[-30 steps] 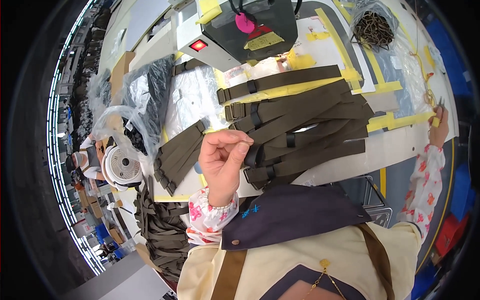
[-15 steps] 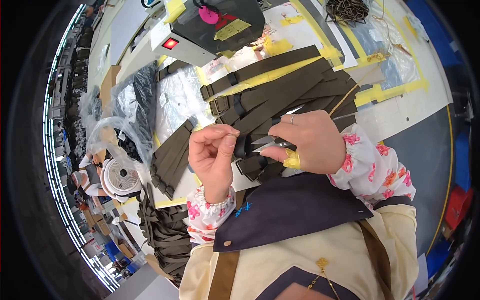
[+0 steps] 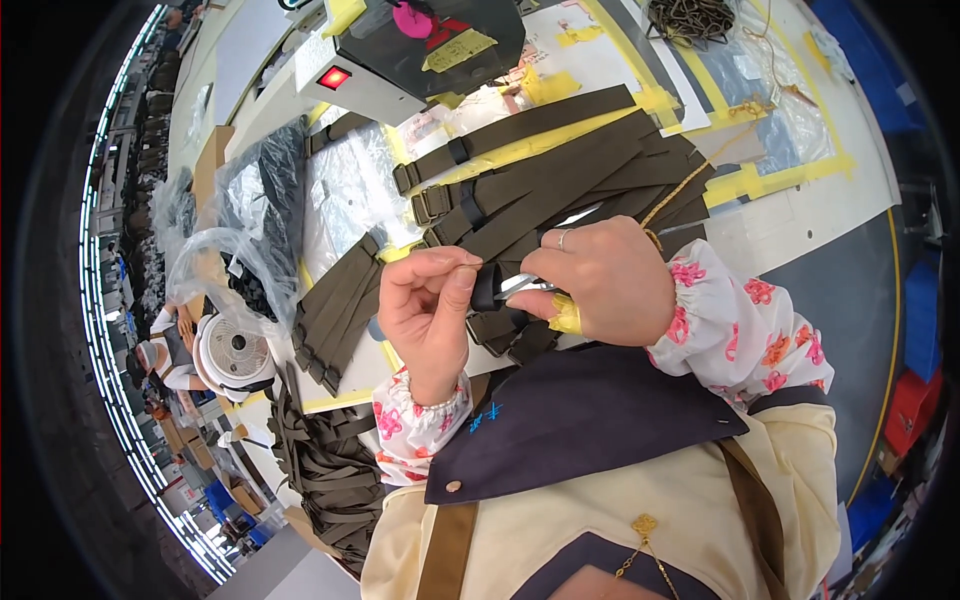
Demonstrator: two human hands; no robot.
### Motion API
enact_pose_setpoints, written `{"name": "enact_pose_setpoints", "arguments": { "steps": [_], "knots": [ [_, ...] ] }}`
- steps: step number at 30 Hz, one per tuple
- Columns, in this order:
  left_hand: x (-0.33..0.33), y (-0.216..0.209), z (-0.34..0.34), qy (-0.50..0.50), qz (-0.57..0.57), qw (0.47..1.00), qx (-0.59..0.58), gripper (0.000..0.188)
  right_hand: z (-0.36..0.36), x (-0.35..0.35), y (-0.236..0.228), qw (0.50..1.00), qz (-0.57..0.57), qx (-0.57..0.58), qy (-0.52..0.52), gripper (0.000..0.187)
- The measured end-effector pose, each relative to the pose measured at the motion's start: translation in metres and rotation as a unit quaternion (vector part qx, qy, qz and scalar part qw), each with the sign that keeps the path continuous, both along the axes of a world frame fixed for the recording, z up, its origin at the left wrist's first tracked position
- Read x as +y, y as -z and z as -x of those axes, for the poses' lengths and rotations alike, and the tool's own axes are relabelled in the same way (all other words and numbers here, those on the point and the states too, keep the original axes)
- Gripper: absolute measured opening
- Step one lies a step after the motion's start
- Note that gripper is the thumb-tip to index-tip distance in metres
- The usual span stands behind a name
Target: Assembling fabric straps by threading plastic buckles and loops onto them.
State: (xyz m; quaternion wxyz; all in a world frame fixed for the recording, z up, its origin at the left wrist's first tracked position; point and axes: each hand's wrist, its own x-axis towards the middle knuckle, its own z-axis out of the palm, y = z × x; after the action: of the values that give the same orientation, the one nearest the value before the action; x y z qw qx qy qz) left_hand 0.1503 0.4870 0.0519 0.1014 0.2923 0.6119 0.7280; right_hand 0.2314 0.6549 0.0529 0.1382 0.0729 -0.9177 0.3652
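Observation:
My left hand [image 3: 428, 315] is closed in a pinch, thumb against forefinger, at the edge of a small black loop [image 3: 484, 288]. My right hand [image 3: 612, 282] is wrapped round a pair of thread snips [image 3: 524, 285], whose metal blades lie almost together close beside that loop. A strip of yellow tape covers the right thumb. Whether a thread lies between my left fingertips is too small to tell. Below and beyond both hands spread dark olive webbing straps [image 3: 560, 170] with black loops and metal buckles [image 3: 430, 205].
A golden cord [image 3: 690, 180] runs from near my right hand toward the far right. A machine with a red lit switch [image 3: 334, 77] stands at the back. More straps [image 3: 325, 470] hang at the left, near a white fan [image 3: 236, 350] and a plastic bag [image 3: 245, 240]. Another person sits beyond.
The snips' blades, apart before, have come nearly together. My right hand has shifted slightly left toward the loop, while my left hand keeps its pinch.

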Motion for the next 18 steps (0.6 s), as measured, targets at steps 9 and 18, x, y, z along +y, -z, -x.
{"name": "enact_pose_setpoints", "arguments": {
  "steps": [9, 18],
  "knots": [
    [0.000, 0.003, 0.001, -0.017, 0.004, 1.000, -0.007, 0.019, -0.002, 0.011, 0.010, 0.999, 0.034, 0.008, 0.016, 0.025],
    [-0.018, 0.008, 0.001, -0.006, -0.031, 0.991, -0.131, 0.019, -0.022, 0.102, 0.047, 0.943, -0.212, 0.089, 0.241, 0.023]
  ]
}}
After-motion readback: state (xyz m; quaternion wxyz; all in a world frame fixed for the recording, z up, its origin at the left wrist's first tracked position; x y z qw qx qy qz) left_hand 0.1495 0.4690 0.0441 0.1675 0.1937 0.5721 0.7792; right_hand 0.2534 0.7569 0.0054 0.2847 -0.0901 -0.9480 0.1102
